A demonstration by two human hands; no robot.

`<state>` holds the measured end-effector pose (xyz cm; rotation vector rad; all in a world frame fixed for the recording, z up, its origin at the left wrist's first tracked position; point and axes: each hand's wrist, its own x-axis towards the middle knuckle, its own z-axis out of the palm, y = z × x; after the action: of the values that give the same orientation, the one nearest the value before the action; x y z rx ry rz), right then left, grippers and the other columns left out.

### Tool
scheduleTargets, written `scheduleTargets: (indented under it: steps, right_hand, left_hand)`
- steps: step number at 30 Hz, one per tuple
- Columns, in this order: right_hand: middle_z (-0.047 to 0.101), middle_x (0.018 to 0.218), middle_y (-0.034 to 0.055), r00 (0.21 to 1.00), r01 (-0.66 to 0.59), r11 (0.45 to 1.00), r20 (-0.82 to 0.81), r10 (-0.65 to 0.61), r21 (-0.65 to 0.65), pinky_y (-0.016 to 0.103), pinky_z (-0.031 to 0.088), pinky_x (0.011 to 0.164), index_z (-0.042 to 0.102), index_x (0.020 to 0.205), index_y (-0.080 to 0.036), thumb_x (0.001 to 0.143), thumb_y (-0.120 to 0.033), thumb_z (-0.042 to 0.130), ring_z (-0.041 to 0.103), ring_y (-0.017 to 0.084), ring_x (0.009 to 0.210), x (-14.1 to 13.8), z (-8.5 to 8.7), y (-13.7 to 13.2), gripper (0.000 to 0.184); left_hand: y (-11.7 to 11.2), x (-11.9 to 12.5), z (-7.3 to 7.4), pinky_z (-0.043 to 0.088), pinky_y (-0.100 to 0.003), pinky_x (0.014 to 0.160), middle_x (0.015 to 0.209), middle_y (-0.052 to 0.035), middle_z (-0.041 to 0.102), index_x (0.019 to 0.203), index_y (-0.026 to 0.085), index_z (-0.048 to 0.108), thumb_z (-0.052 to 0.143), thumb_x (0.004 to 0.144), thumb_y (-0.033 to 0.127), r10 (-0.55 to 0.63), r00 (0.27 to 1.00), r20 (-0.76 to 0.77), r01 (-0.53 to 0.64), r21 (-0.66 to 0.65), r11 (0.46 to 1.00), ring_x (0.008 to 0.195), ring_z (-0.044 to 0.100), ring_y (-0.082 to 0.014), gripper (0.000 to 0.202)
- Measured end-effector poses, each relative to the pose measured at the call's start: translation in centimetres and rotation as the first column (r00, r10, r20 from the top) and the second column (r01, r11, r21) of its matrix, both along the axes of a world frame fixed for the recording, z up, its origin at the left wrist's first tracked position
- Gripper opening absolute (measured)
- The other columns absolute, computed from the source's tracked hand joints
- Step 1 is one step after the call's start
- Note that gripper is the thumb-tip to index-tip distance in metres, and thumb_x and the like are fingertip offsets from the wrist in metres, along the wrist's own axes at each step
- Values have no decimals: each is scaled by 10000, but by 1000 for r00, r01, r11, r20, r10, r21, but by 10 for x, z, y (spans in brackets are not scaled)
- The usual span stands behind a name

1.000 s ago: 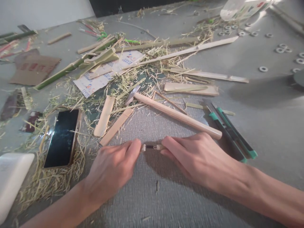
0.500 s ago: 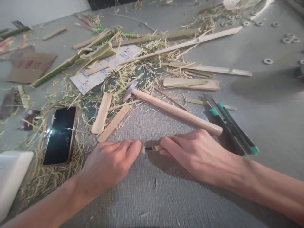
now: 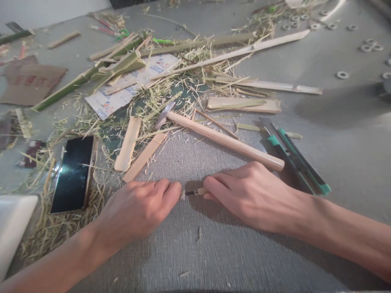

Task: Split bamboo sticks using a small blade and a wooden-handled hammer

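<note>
Your slim tool [image 3: 192,192] | dark shaft, pale handle mostly hidden | crosswise | whitish piece [image 3: 183,195] at left end | toward your tabletop's [image 3: 214,256] near edge

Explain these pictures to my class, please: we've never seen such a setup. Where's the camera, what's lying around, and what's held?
There is no machine: a person works with two bare hands, seen by one camera worn on their head, looking forward and down. The right hand holds a thin piece with a dark section, pointing towards a pale piece in the left hand; the grips hide the rest. On the grey surface lie a hammer, a phone, green-and-black tools, wooden strips and shavings.
</note>
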<state>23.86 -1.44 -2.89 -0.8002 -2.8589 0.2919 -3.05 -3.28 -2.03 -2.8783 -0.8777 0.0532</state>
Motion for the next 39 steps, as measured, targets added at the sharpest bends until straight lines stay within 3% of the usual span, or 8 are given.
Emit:
scheduleTargets:
  steps: [5, 12, 18, 31, 39]
  right_hand:
    - [502, 685, -5, 999, -25, 1000, 24, 25, -8, 339, 157, 569, 483, 859, -175, 1068, -194, 466, 399, 141, 585, 1, 2, 1, 211]
    - [477, 667, -8, 998, -70, 997, -6, 70, 12, 332, 174, 567, 492, 863, -177, 1128, -275, 340, 381, 150, 572, 1, 3, 8, 322]
    - [485, 681, -5, 995, -98, 995, 1, 98, 7, 321, 182, 587, 473, 856, -179, 1121, -237, 338, 387, 156, 585, 2, 5, 10, 303]
    - [534, 667, -29, 994, 109, 993, 5, -109, -39, 311, 93, 557, 453, 909, -192, 1083, -244, 453, 364, 139, 506, -5, 2, -13, 182]
    - [518, 644, -39, 970, 241, 968, 4, -242, -76, 302, 84, 541, 411, 890, -213, 1028, -208, 494, 353, 144, 469, -11, -1, -29, 161]
  left_hand:
    - [1, 0, 1, 303, -332, 438, 633, 34, 461, 810, 222, 452, 403, 976, 37, -20, 999, -28, 21, 5, 1000, 460, 497, -167, 254]
    - [3, 0, 1, 310, -328, 416, 619, 35, 450, 785, 223, 448, 394, 978, 41, -50, 998, -26, 51, 31, 998, 435, 486, -171, 271]
    - [3, -1, 2, 315, -322, 415, 619, 35, 453, 785, 221, 450, 427, 965, 26, -55, 998, -22, 56, 41, 998, 439, 499, -172, 266]
    - [-2, -3, -1, 312, -318, 454, 649, 48, 483, 849, 215, 433, 404, 968, 14, 36, 999, 31, -35, -21, 999, 483, 538, -149, 236]
    - [0, 1, -1, 294, -310, 446, 619, 51, 485, 837, 222, 421, 372, 967, 18, 69, 997, 46, -70, 16, 997, 457, 523, -145, 246]
